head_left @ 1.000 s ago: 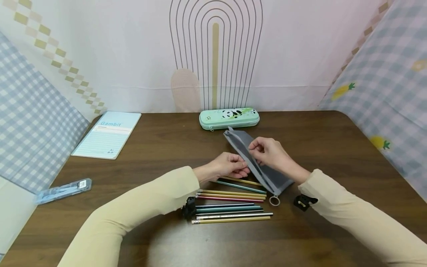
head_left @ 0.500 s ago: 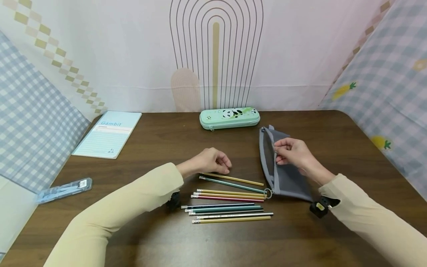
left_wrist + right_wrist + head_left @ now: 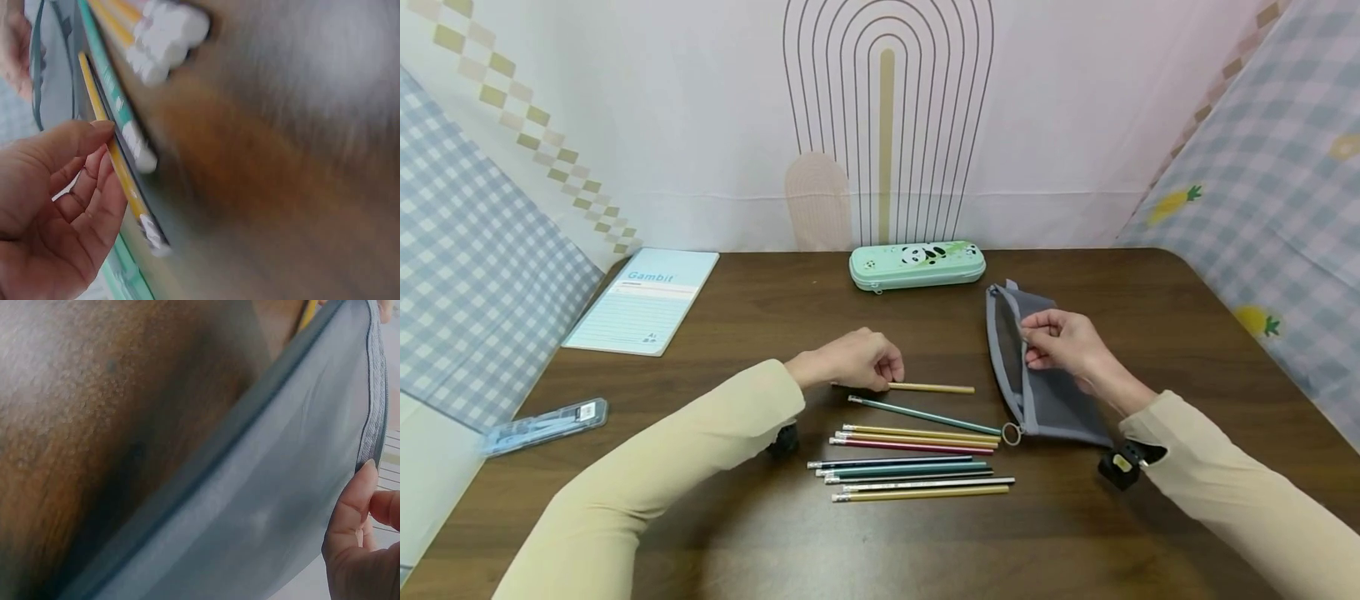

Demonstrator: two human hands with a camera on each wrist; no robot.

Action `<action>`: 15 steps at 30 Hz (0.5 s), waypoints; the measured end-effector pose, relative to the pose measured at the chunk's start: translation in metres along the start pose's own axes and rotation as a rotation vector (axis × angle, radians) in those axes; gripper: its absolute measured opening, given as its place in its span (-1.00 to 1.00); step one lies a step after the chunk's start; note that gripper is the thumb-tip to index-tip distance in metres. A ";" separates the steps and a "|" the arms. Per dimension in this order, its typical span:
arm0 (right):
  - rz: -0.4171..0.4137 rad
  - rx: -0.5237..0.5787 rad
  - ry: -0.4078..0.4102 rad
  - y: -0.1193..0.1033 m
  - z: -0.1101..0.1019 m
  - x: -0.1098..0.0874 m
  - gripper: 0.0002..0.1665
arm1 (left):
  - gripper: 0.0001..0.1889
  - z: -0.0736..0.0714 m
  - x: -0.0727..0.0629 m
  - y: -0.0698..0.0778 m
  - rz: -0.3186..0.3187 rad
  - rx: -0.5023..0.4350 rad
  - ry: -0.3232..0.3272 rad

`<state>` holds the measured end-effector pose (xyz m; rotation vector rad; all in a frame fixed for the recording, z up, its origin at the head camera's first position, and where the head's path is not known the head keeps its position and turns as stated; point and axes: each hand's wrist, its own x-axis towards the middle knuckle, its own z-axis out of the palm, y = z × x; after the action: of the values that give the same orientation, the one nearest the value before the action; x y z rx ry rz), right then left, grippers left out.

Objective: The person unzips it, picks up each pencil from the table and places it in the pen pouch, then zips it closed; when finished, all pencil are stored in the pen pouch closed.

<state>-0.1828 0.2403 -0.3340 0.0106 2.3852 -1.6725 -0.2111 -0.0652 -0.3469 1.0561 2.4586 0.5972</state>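
My left hand (image 3: 857, 358) pinches a yellow pencil (image 3: 122, 164) between thumb and fingers, its white eraser end toward the wrist camera. Just nearer to me on the table lies a green pencil (image 3: 917, 412). My right hand (image 3: 1063, 343) pinches the zipper edge of a grey pencil pouch (image 3: 1063, 404), whose mouth gapes toward the left. In the right wrist view the thumb and fingers grip that zippered edge (image 3: 369, 425). A metal ring (image 3: 1011, 433) hangs at the pouch's near corner.
Several pencils (image 3: 917, 493) lie in rough rows nearer to me. A mint panda pencil case (image 3: 917, 268) sits at the back. At left are a notebook (image 3: 640, 304) and a clear plastic case (image 3: 546, 427) with light-blue contents. Fabric backdrops edge the table.
My left hand has left the pouch, moved left and taken hold of the yellow pencil, lifting it off its spot. My right hand has drawn the pouch to the right, and its mouth now gapes wider.
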 end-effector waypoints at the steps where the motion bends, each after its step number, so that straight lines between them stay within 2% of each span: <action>1: 0.001 -0.001 0.000 0.000 0.000 0.000 -0.63 | -0.88 -0.003 0.000 -0.002 -0.022 -0.007 0.009; 3: 0.001 -0.003 0.000 0.000 0.001 0.001 -0.64 | -0.87 -0.007 0.000 -0.004 -0.075 -0.067 0.031; 5: -0.001 -0.005 0.003 0.000 0.002 0.001 -0.64 | -0.86 -0.010 0.003 -0.004 -0.117 -0.180 0.048; 11: -0.020 0.006 0.012 -0.003 0.006 0.002 -0.62 | -0.74 -0.003 0.024 0.011 -0.252 -0.727 -0.007; 15: -0.022 0.013 0.021 -0.005 0.011 0.002 -0.62 | -0.70 0.006 0.046 0.026 -0.320 -1.006 -0.037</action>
<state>-0.1834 0.2279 -0.3328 0.0042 2.3978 -1.7055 -0.2218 -0.0132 -0.3471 0.2535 1.7970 1.4397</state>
